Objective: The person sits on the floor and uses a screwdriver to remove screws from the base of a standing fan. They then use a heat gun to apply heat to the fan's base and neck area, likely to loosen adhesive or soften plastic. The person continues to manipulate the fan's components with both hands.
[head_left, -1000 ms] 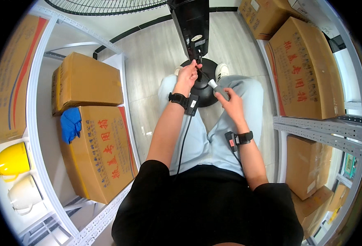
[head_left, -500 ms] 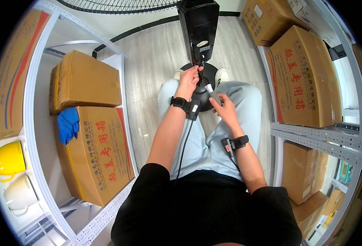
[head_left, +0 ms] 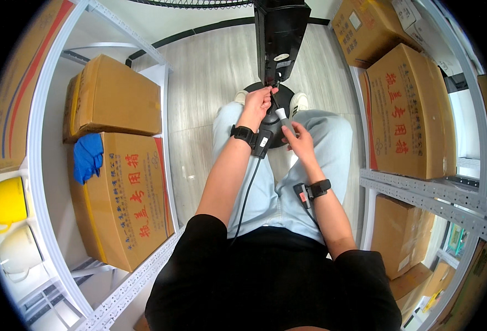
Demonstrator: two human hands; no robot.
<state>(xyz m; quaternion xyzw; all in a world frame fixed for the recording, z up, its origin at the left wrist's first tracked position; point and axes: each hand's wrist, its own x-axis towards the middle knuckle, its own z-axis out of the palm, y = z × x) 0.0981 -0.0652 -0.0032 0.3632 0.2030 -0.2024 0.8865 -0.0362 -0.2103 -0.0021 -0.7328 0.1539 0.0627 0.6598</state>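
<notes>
Between my feet stands a black pedestal fan (head_left: 283,41) on a round base, its long body facing me. My right hand (head_left: 299,142) is closed around the grey handle of a screwdriver (head_left: 287,124) with a white collar. The dark shaft slants up toward the lower end of the fan's body. At that lower end my left hand (head_left: 257,105) has its fingers pinched together beside the shaft's tip. Whatever they hold there is too small to make out.
Metal shelving (head_left: 50,77) flanks me on the left, with cardboard boxes (head_left: 123,198), a blue cloth (head_left: 88,158), a yellow cup (head_left: 6,204) and a white cup (head_left: 20,252). More boxes (head_left: 406,110) fill the right rack. Black cables run from devices strapped at both wrists.
The view has shifted slightly, moving the fan rightward in the picture. The screwdriver sits a little higher and stays in my right hand. My left hand remains at the fan's lower end.
</notes>
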